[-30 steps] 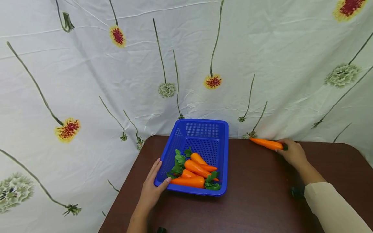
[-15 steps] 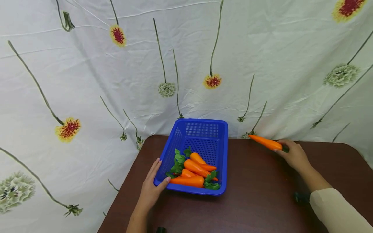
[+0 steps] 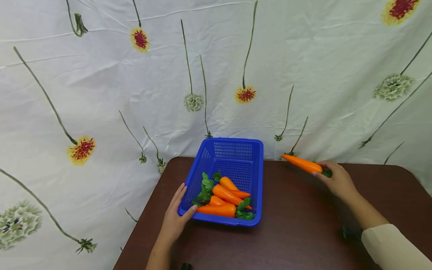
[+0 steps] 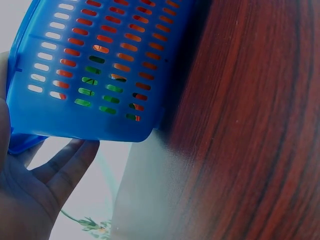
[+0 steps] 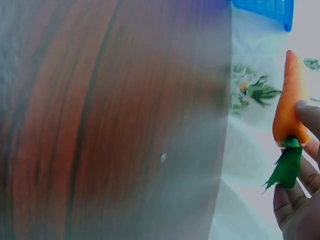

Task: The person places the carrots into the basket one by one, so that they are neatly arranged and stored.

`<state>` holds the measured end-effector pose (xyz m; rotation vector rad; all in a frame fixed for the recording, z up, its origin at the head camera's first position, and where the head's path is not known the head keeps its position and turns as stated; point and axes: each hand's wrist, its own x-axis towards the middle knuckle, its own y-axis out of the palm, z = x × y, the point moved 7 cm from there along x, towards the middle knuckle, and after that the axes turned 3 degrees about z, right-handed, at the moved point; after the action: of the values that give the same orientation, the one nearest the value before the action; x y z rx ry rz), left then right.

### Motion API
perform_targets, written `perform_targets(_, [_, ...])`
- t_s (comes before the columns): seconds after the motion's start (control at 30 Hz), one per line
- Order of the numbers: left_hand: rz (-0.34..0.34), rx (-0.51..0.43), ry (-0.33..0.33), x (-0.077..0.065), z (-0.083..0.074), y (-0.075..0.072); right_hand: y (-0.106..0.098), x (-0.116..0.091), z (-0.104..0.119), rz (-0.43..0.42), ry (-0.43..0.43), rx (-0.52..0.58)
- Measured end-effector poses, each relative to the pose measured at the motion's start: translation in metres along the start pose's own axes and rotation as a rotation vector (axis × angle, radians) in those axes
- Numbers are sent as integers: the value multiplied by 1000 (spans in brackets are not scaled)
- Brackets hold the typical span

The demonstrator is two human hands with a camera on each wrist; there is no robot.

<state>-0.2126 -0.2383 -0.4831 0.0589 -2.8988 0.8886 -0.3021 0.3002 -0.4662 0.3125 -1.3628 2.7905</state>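
A blue plastic basket [image 3: 259, 180] with slotted walls stands on the table. Several orange carrots [image 3: 224, 194] with green leaves lie in its near half. My left hand [image 3: 171, 223] holds the basket's near left corner, thumb over the rim and fingers along the outside. In the left wrist view, the fingers [image 4: 70, 165] reach round the corner of the slotted wall. Over the table's far right part, my right hand [image 3: 339, 183] grips one carrot [image 3: 302, 164] by its thick, leafy end, the tip pointing left. Its green leaves [image 5: 286, 169] stick out below the fingers in the right wrist view.
The dark brown wooden table [image 3: 290, 232] extends between the basket and my right arm. Behind its far edge hangs a white cloth [image 3: 162, 75] with a flower print. Small dark objects [image 3: 351, 233] show near both wrists.
My right hand has raised the carrot slightly off the table's far edge and shifted it a little to the left. The left hand and the basket stay in place.
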Motion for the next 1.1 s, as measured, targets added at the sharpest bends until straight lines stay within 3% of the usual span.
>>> perform_targets(0.53, [0,7,11,1,1,0,8,-19,48,-28,-83,64])
perform_targets(1.1, [-4,13,22,1,3,1,35,-27,104,7,-192,107])
